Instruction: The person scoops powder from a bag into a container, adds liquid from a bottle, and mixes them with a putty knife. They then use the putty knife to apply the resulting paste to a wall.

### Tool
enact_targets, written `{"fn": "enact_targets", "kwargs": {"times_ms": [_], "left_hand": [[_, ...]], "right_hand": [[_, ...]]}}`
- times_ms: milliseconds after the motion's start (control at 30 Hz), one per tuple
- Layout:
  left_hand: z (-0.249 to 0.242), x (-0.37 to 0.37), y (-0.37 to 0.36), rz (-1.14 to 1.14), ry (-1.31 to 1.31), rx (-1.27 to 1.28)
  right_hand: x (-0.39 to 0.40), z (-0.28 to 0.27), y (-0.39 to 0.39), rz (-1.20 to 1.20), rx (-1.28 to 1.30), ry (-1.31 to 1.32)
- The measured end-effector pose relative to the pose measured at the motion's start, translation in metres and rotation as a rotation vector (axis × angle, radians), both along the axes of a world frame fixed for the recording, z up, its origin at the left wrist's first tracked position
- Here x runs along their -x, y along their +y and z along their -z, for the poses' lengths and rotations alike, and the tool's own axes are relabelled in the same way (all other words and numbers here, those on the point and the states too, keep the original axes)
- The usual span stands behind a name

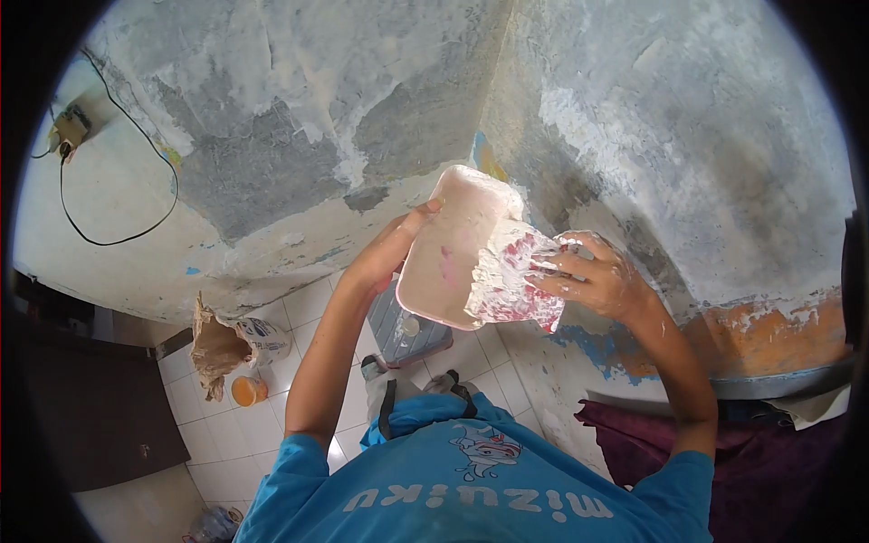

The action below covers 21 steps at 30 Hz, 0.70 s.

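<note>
My left hand (391,246) grips the left rim of a pale pink tray (444,262), tilted in front of the wall corner. White paste lies along the tray's right side. My right hand (593,276) is closed on a red scraper (529,281) thickly coated with white paste, its edge against the right side of the tray. White paste also sticks to my right fingers.
Patchy grey walls (272,136) meet in a corner ahead. Below are a grey stool (407,330), a torn paper bag (217,348), an orange container (249,391) and white floor tiles (222,434). A cable (177,195) hangs at left; maroon cloth (634,443) lies at right.
</note>
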<state>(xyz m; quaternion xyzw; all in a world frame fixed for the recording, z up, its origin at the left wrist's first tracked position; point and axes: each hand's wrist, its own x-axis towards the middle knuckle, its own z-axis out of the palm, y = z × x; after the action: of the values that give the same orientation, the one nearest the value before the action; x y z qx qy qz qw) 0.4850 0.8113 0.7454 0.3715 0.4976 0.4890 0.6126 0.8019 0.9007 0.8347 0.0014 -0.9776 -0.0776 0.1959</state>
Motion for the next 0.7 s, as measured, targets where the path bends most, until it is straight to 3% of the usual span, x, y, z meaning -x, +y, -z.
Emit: {"fn": "enact_targets", "kwargs": {"times_ms": [400,600,700], "left_hand": [[0.007,0.115,-0.015,-0.059,0.095,-0.049],[-0.004,0.160,-0.006,0.010,0.068,0.017],[-0.019,0.161,-0.006,-0.035,0.221,0.004]], "right_hand": [[0.105,-0.017,-0.023,0.055,-0.005,0.022],[0.153,0.026,-0.033,0.211,-0.033,0.199],[0.166,0.051,-0.047,0.295,0.040,0.392]]}}
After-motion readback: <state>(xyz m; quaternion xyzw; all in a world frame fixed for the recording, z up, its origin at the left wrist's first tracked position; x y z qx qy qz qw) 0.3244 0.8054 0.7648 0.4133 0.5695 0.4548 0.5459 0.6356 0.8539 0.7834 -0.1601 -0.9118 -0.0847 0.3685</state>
